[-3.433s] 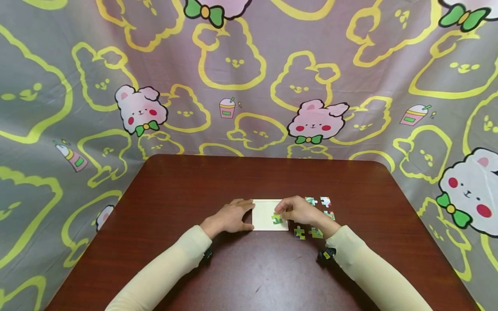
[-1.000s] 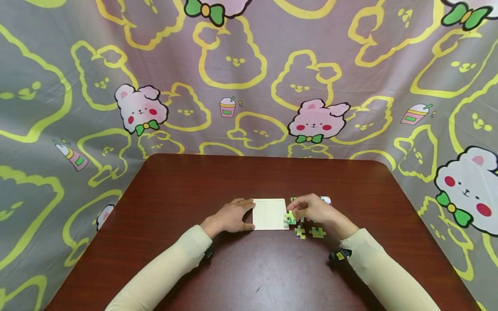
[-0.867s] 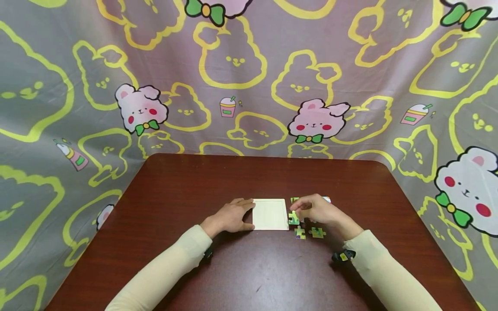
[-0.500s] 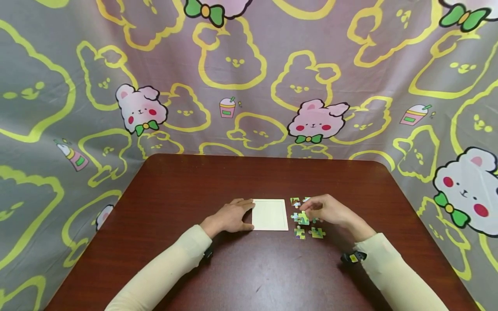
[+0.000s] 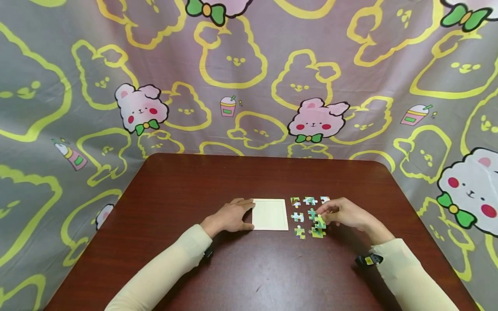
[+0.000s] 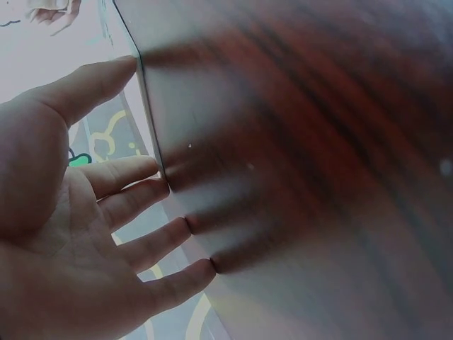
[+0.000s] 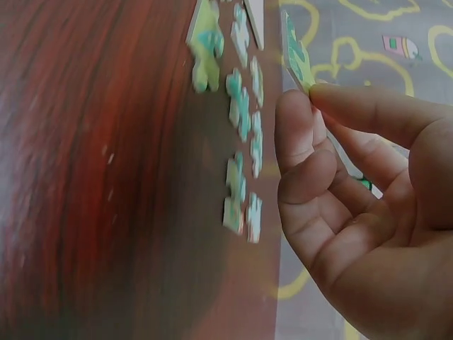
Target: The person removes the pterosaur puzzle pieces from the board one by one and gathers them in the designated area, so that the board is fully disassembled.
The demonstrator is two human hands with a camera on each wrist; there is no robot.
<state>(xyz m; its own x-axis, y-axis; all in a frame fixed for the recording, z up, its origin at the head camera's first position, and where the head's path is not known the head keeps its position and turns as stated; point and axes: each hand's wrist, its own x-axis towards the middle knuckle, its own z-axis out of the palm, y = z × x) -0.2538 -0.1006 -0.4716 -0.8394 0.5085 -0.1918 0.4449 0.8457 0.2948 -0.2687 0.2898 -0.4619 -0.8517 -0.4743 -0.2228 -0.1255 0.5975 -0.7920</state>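
A cream square puzzle board [image 5: 270, 215] with a raised rim lies flat on the table, its tray bare. My left hand [image 5: 230, 217] touches the board's left edge, thumb near the front corner and fingers near the back one. In the left wrist view the fingers [image 6: 166, 283] are spread and fairly straight. Between thumb and index finger, my right hand [image 5: 349, 214] pinches a green and yellow puzzle piece [image 5: 320, 221], also seen in the right wrist view as a thin tilted piece [image 7: 296, 57]. That piece is raised above the loose pieces and partly covers some of them.
Several loose puzzle pieces lie right of the board in rough rows, among them a front-left piece [image 5: 299, 233], a back-left piece [image 5: 295, 201] and a middle-left piece [image 5: 297, 217]. The brown table [image 5: 218, 177] meets a patterned cloth [image 5: 249, 108] behind and at the sides.
From over the board, my right hand has moved right, carrying the green and yellow puzzle piece past the left-hand loose pieces, which are now uncovered. The left hand and the board stay put.
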